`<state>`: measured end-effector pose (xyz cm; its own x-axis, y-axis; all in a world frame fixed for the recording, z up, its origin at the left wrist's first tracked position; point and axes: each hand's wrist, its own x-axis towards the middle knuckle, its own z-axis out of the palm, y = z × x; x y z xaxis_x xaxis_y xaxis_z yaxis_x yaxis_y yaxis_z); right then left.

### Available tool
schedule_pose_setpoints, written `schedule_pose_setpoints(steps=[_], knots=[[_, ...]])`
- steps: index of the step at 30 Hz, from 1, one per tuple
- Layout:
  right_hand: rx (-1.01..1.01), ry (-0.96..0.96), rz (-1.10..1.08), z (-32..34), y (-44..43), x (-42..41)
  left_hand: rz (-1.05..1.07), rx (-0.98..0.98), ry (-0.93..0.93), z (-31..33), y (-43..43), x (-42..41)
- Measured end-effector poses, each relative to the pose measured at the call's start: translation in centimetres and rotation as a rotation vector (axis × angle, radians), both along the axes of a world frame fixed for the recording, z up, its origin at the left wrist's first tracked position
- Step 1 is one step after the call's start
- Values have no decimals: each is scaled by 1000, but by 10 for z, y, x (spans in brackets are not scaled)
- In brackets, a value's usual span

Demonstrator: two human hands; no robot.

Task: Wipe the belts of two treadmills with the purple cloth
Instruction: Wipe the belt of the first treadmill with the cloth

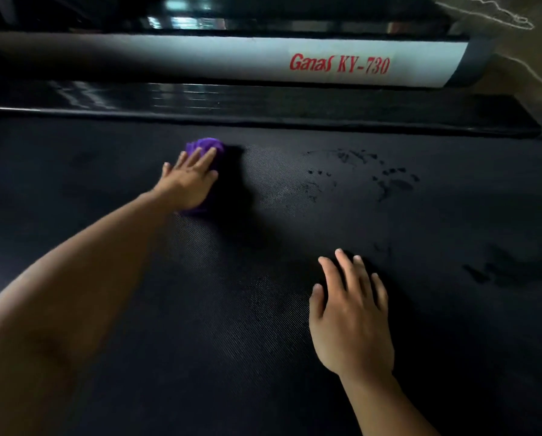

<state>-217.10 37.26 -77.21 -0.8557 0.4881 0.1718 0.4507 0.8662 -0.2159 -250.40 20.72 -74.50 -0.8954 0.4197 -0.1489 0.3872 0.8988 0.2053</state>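
Note:
A black textured treadmill belt [263,309] fills most of the view. My left hand [189,179] reaches across it and presses flat, with straight fingers, on a bunched purple cloth [208,145] near the belt's far edge. Most of the cloth is hidden under the palm. My right hand [351,313] lies flat on the belt nearer to me, fingers spread, holding nothing. Dark wet marks [389,177] show on the belt to the right of the cloth.
Beyond the belt runs a glossy black side rail [263,102], then a white panel [200,58] with red lettering "Ganas KY-730". Brownish floor [530,58] shows at the top right. More wet smears [499,269] lie at the belt's right.

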Motion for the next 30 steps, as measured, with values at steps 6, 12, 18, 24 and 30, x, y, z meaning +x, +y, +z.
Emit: schedule_pose_setpoints(steps=[6, 12, 18, 24, 30], knots=[[14, -41, -6, -2, 0, 0, 145, 44, -31, 4, 71, -8], [15, -11, -19, 2, -1, -2, -361, 41, 21, 7, 126, 88], [13, 43, -5, 1, -2, 0, -205, 32, 40, -2, 27, 53], [32, 4, -2, -1, -1, 0, 88, 20, -41, 4, 8, -16], [50, -5, -14, -5, -1, -2, 44, 48, -53, 10, 99, -9]])
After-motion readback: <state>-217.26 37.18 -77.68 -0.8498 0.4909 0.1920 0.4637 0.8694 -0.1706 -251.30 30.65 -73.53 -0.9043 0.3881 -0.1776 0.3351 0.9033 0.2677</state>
